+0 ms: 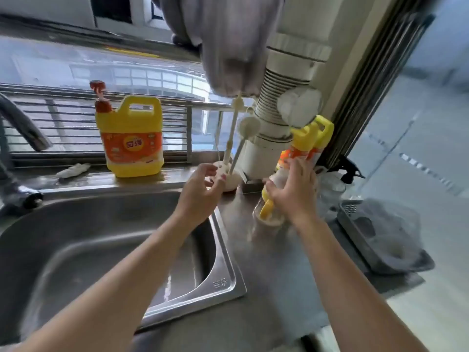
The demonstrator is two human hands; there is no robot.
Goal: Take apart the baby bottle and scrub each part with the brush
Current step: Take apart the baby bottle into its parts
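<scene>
While the sink (227, 280) takes up the near left, the baby bottle (269, 212) is stood on the counter (261, 265) just to its right, its long axis tilted up and away, and is gripped by the curled fingers of the right hand (291, 191). The brush (237, 157) is propped just beyond the left hand (203, 191), whose fingers are held apart on nothing.

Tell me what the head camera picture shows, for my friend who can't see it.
A person's right hand grips a baby bottle with yellow handles on the steel counter beside a sink. Their left hand reaches toward white brushes standing in a holder. A yellow soap jug stands behind the sink.
</scene>
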